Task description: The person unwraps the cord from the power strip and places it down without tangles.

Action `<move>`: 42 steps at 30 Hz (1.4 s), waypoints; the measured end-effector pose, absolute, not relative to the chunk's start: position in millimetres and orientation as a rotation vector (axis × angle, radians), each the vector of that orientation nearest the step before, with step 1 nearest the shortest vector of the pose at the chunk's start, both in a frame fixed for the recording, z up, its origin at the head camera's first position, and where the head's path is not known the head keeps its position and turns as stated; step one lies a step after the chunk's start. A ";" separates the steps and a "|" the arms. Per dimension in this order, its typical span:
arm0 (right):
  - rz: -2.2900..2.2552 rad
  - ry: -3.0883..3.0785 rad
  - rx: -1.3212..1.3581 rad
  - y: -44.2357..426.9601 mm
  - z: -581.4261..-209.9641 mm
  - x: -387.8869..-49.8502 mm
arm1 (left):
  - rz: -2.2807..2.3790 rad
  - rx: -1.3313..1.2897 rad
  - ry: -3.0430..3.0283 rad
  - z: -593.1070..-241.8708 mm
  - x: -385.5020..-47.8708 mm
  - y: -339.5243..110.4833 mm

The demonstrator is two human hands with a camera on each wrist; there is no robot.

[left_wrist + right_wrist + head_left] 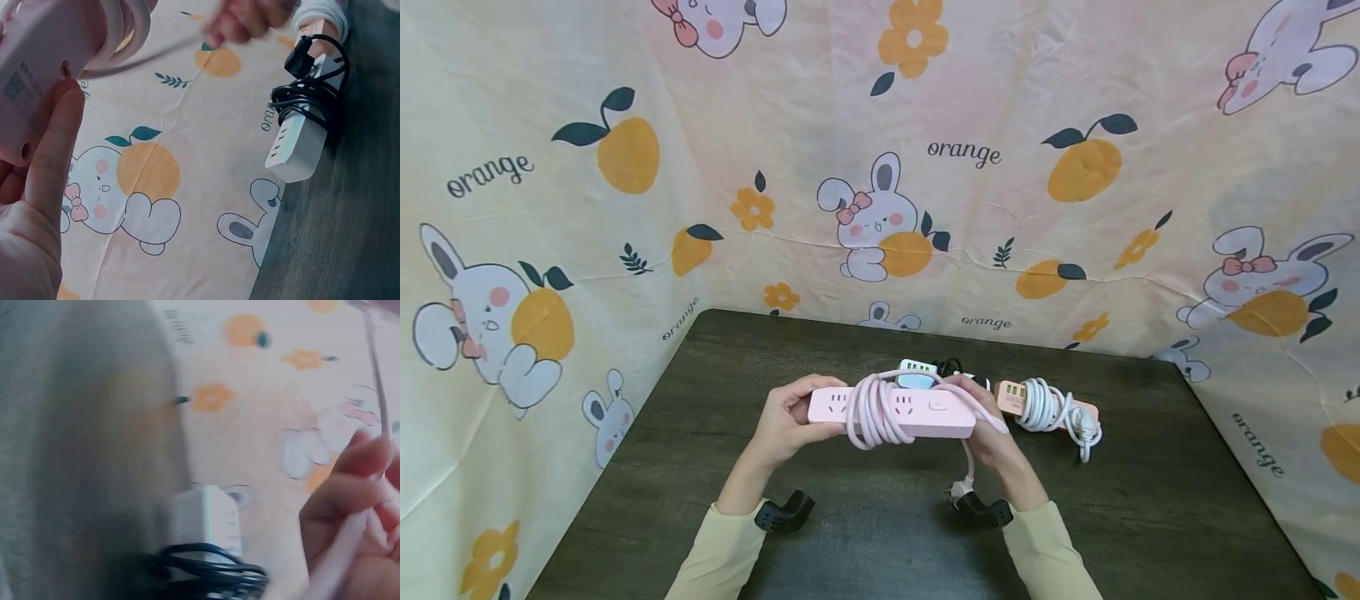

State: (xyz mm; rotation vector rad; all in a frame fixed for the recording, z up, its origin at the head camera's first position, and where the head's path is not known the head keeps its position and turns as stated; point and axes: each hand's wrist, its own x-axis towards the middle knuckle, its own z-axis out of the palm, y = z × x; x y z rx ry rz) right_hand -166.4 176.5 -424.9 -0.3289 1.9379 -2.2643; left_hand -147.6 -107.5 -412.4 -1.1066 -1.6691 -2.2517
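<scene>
A pink power strip (936, 423) is held up above the table, with its pink cord (874, 412) wound in several loops around its middle. My left hand (781, 427) grips the left end, thumb in front; in the left wrist view a finger lies along the strip's underside (47, 69). Behind the right end, my right hand (992, 437) is partly hidden. In the right wrist view, the curled fingers of that hand (353, 506) hold a stretch of the cord (377, 375). The cord's tail hangs below the hand, ending in a plug (961, 489) by the right wrist.
Behind the pink strip lies a white power strip (300, 150) wrapped in black cord (306, 103). To its right on the dark table (1150, 500) is an orange power strip (1011, 397) wound with white cord (1039, 406). A patterned cloth (970, 217) hangs behind the table.
</scene>
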 end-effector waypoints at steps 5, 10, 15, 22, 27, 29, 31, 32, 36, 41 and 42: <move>-2.328 1.743 -0.434 196.2 -393.7 -162.6 | -2.257 -1.152 -1.698 -413.1 -145.6 -105.7; -2.336 1.710 -0.928 211.5 -375.7 -153.4 | -2.168 -1.104 -1.801 -415.2 -144.0 -104.2; -2.084 1.871 -1.152 215.3 -360.0 -130.6 | -2.069 -0.967 -1.859 -422.1 -145.0 -105.4; -1.588 2.016 -1.305 219.0 -366.6 -107.4 | -2.112 -0.795 -1.813 -426.4 -146.4 -110.9; -1.399 2.292 -1.174 233.5 -380.6 -105.2 | -2.189 -0.688 -1.762 -422.3 -144.9 -118.3; -1.405 2.435 -1.089 240.8 -385.9 -105.8 | -2.199 -0.685 -1.752 -420.7 -144.4 -120.9; -1.432 2.576 -0.978 247.6 -389.3 -105.7 | -2.193 -0.690 -1.751 -419.9 -144.0 -123.3; -1.458 2.624 -0.920 250.9 -390.4 -105.3 | -2.195 -0.689 -1.747 -419.6 -143.8 -124.3; -1.626 2.743 -0.708 264.9 -390.4 -102.0 | -2.192 -0.656 -1.726 -419.3 -143.2 -127.7; -1.896 2.689 -0.555 286.9 -383.0 -93.7 | -2.167 -0.628 -1.668 -416.1 -144.7 -133.7; -1.950 2.654 -0.563 292.0 -381.5 -91.3 | -2.160 -0.624 -1.656 -415.3 -144.9 -135.1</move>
